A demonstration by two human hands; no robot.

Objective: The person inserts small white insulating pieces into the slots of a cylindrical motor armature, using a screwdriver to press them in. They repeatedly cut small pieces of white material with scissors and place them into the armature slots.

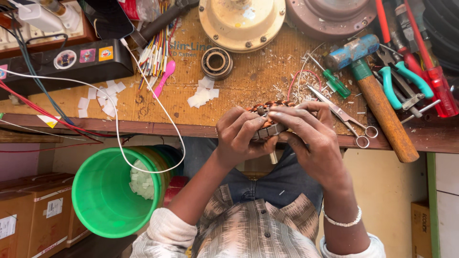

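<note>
Below and left of the hands, one green plastic bucket (107, 191) stands open under the bench edge, seemingly to catch scraps. The left hand (239, 136) and right hand (308, 138) are pressed together, both clamped on one copper-wound motor stator (267, 119), held at the wooden workbench (239, 86) edge, probably for steadiness. Just right of the hands lies one pair of steel scissors (342, 114); farther right, one wooden-handled hammer with a blue head (375, 93), both within easy reach.
</note>
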